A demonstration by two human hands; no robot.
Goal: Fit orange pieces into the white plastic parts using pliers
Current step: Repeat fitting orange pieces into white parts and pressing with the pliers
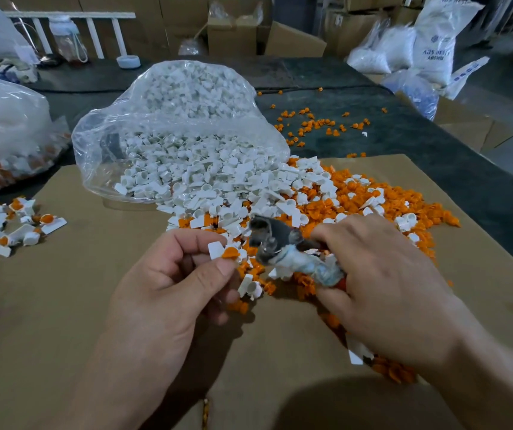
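Pinching white part [217, 250] with orange piece [230, 252] in left hand [168, 283], right hand [382, 283] gripping pliers [280, 243] beside it

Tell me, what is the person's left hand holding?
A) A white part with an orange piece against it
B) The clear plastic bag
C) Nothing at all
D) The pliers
A: the left hand pinches a white part with an orange piece right against it, while the right hand grips the pliers.
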